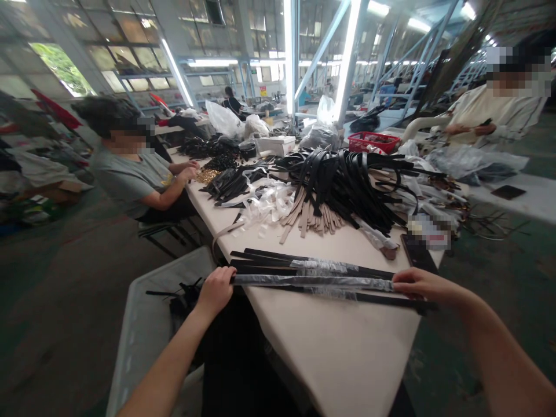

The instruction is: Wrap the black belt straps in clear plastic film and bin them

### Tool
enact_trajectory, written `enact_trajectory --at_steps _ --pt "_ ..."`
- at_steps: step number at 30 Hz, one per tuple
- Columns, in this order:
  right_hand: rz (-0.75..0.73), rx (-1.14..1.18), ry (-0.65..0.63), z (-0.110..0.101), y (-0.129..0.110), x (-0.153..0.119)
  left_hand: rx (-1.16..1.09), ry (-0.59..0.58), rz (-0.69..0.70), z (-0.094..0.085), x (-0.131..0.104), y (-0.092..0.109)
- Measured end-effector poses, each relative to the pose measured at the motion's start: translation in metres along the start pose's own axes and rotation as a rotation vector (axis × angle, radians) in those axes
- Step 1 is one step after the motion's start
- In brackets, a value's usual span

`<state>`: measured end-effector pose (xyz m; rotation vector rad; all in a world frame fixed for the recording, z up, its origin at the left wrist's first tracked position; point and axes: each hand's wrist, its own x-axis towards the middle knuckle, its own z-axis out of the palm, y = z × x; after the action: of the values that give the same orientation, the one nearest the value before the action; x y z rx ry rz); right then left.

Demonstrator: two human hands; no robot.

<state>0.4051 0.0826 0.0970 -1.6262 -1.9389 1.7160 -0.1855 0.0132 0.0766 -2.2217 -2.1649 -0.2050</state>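
the left hand (pixel 216 291) is gripping, closely curled, one end of a film-covered strap (pixel 313 281); the right hand (pixel 419 284) is pinching its other end; it is stretching straight over black straps (pixel 391 299) at the table (pixel 339 341), seemingly covered already, while the strap heap (pixel 330 179) behind is probably awaiting handling.
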Motion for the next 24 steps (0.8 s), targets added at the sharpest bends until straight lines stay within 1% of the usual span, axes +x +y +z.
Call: enact_trajectory --at_steps 2,3,4,5,6,7,8,9,11,12,13,14,15,16,17,18,21,23,24 --pt "0.063 -0.136 0.031 -0.009 -0.002 0.006 0.018 -0.047 -0.039 -0.005 0.001 -0.007" --pt "0.09 -0.24 0.093 -0.009 -0.009 0.008 0.024 -0.068 -0.049 -0.007 0.001 -0.008" --pt "0.093 -0.356 0.201 -0.003 -0.02 0.012 0.031 -0.081 -0.052 -0.007 0.0 -0.009" --pt "0.062 -0.466 0.335 0.011 -0.036 0.016 0.039 -0.082 -0.045 -0.007 0.0 -0.008" --pt "-0.006 -0.559 0.504 0.032 -0.057 0.022 0.048 -0.073 -0.031 -0.007 0.0 -0.006" --pt "-0.129 -0.603 0.624 0.062 -0.083 0.031 0.057 -0.059 -0.014 -0.007 -0.001 -0.002" --pt "-0.26 -0.608 0.645 0.098 -0.112 0.041 0.065 -0.045 0.006 -0.008 -0.001 0.004" --pt "-0.386 -0.595 0.62 0.14 -0.142 0.053 0.071 -0.031 0.026 -0.01 -0.003 0.01" --pt "-0.615 -0.619 0.49 0.223 -0.2 0.081 0.077 -0.01 0.067 -0.016 -0.007 0.022" --pt "-0.667 -0.637 0.457 0.259 -0.224 0.095 0.078 0.0 0.083 -0.021 -0.01 0.025" --pt "-0.665 -0.642 0.455 0.287 -0.243 0.108 0.078 0.007 0.094 -0.026 -0.013 0.027" --pt "-0.653 -0.654 0.458 0.306 -0.256 0.119 0.081 0.013 0.096 -0.032 -0.016 0.025" --pt "-0.646 -0.675 0.462 0.315 -0.263 0.127 0.085 0.018 0.088 -0.038 -0.019 0.019" --pt "-0.632 -0.699 0.475 0.315 -0.265 0.132 0.092 0.026 0.071 -0.043 -0.022 0.01" --pt "-0.619 -0.727 0.492 0.307 -0.261 0.133 0.099 0.038 0.049 -0.048 -0.024 -0.002" --pt "-0.603 -0.757 0.511 0.294 -0.253 0.131 0.107 0.054 0.025 -0.052 -0.024 -0.016" --pt "-0.513 -0.834 0.559 0.241 -0.216 0.116 0.122 0.092 -0.003 -0.055 -0.018 -0.058" --pt "-0.437 -0.879 0.573 0.21 -0.19 0.104 0.125 0.09 0.006 -0.051 -0.009 -0.076" --pt "-0.396 -0.898 0.579 0.197 -0.179 0.098 0.128 0.088 0.008 -0.048 -0.002 -0.082"
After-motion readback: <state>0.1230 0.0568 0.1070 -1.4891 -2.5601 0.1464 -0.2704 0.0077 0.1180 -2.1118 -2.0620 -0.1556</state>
